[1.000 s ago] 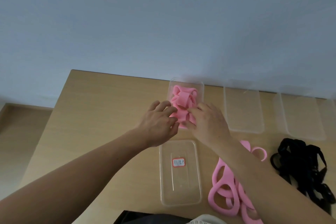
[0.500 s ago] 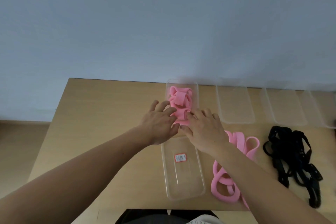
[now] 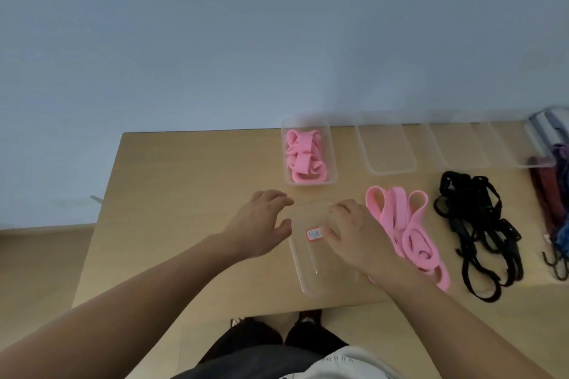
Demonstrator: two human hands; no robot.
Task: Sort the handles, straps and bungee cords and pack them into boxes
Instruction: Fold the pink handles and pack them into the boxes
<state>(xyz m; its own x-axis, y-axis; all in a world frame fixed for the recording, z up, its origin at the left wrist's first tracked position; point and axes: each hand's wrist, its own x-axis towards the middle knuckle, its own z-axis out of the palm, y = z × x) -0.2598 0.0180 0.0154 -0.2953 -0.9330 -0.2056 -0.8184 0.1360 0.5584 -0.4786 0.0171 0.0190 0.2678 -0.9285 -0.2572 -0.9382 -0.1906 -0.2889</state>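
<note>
Left hand [image 3: 261,221], right hand [image 3: 354,234] back at empty box [image 3: 311,271], straps [image 3: 400,224] alongside

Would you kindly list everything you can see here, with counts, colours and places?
table: one, light wood, under everything
packed box: one, clear, far edge, holds folded pink straps
empty boxes: at least three, clear, along far edge
labelled container: one, clear, near edge, at both hands
loose pink straps: several, pink, right of that container
black straps: tangled pile, black, further right
bungee cords: several, dark red and purple, right edge
left hand: one, at container's left side, grip unclear
right hand: one, over container, grip unclear
</note>
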